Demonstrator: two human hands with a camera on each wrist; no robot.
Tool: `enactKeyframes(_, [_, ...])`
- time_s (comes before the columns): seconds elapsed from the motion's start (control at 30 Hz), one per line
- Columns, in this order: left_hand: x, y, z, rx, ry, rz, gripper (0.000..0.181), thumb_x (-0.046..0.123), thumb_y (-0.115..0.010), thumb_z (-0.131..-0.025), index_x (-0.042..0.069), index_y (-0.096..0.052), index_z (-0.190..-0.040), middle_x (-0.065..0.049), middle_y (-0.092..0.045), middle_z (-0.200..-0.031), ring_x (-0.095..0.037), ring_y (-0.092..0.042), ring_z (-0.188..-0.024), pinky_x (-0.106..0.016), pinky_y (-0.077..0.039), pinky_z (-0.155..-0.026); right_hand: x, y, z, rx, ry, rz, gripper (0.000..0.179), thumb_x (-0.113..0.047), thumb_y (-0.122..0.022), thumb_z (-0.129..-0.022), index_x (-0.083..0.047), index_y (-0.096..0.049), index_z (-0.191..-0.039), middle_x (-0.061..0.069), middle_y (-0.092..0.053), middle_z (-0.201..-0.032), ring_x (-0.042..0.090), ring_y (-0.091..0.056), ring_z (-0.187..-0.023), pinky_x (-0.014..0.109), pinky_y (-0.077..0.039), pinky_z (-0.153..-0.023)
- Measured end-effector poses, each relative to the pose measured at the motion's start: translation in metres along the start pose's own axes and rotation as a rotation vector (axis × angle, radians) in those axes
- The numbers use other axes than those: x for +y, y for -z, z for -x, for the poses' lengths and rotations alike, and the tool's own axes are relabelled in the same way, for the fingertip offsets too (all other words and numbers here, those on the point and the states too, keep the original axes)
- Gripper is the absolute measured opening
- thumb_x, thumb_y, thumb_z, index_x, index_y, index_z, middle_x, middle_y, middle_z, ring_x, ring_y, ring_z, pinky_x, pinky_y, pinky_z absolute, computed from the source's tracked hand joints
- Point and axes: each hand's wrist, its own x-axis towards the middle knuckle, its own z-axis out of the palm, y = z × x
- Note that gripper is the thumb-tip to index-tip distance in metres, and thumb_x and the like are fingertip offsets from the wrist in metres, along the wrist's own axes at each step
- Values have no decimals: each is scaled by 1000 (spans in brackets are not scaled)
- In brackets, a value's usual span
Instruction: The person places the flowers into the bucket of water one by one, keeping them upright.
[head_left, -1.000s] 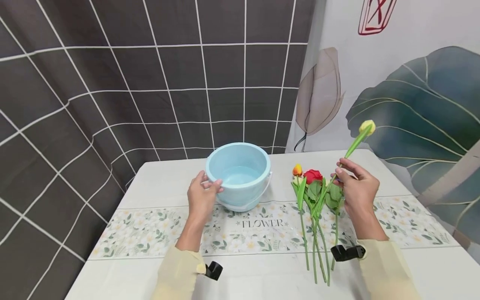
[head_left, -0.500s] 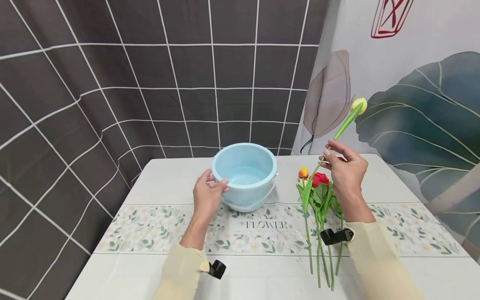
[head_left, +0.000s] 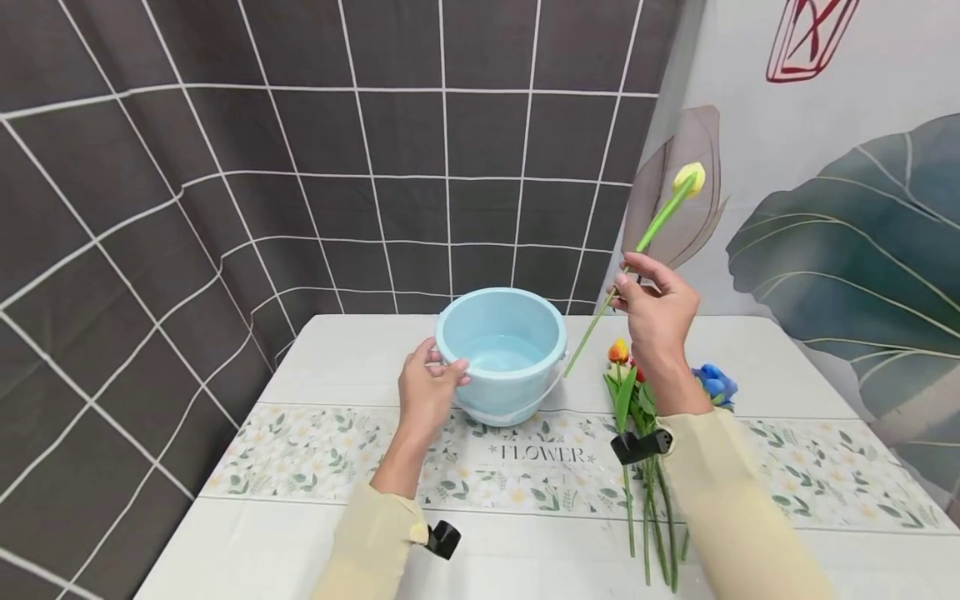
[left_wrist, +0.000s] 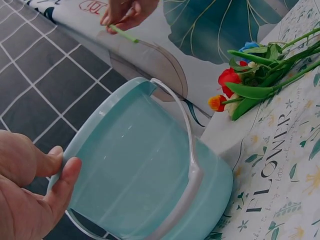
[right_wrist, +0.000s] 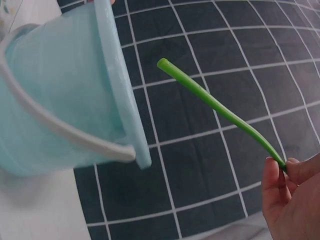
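A light blue bucket [head_left: 502, 393] with a pale handle [right_wrist: 60, 125] stands upright on the table. My left hand [head_left: 429, 387] pinches its rim at the left side, as the left wrist view also shows. In my right hand [head_left: 662, 312] a yellow tulip [head_left: 662, 223] is pinched by the stem between thumb and fingers. The bloom points up and right. Its cut end [right_wrist: 163, 63] slants down to the bucket's right, above the table and apart from the rim. In the left wrist view only a short piece of the green stem [left_wrist: 123, 33] shows below the right hand.
Several more flowers lie to the right: an orange tulip [head_left: 618, 351], a red flower [left_wrist: 229, 81] and a blue flower [head_left: 716, 384], partly behind the right forearm. A floral strip lettered FLOWER [head_left: 542, 454] crosses the white table [head_left: 247, 533]. A dark gridded curtain [head_left: 405, 133] hangs behind.
My right hand has lifted the yellow tulip up and left, away from the other flowers and toward the bucket. The left hand keeps its grip on the rim. The view has shifted slightly.
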Motion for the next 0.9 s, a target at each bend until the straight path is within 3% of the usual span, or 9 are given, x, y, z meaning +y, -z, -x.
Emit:
enactKeyframes(0.17, [2, -1, -1, 4, 1, 23, 62, 7, -67, -89, 4, -39, -144, -11, -46, -119, -17, -67, -85, -17, -58, -74, 2, -16, -3, -19, 36, 31, 28, 9, -68, -84, -2, -71, -110, 10, -63, -100, 12, -67, -70, 19, -59, -63])
enactKeyframes(0.47, [2, 1, -1, -1, -2, 30, 63, 6, -68, -89, 3, -39, -144, -13, -48, -119, -18, -67, -85, -18, -58, -72, 13, -34, -8, -22, 12, 68, 29, 10, -68, -83, -3, -71, -108, 10, -63, -101, 13, -65, -72, 19, -59, -62])
enactKeyframes(0.7, [1, 2, 0, -15, -24, 42, 62, 5, -67, -89, 2, -39, -144, -13, -47, -118, -18, -67, -85, -16, -58, -73, 32, -45, -5, -85, 56, 248, 27, 5, -68, -86, -2, -69, -112, 13, -64, -98, 8, -65, -71, 20, -60, -65])
enactKeyframes(0.9, [2, 2, 1, -16, -37, 57, 62, 4, -67, -89, 0, -39, -143, -15, -47, -118, -18, -67, -86, -16, -57, -74, 41, -53, 1, -170, 10, 365, 27, 2, -68, -87, -3, -69, -113, 14, -65, -98, 12, -63, -70, 26, -61, -66])
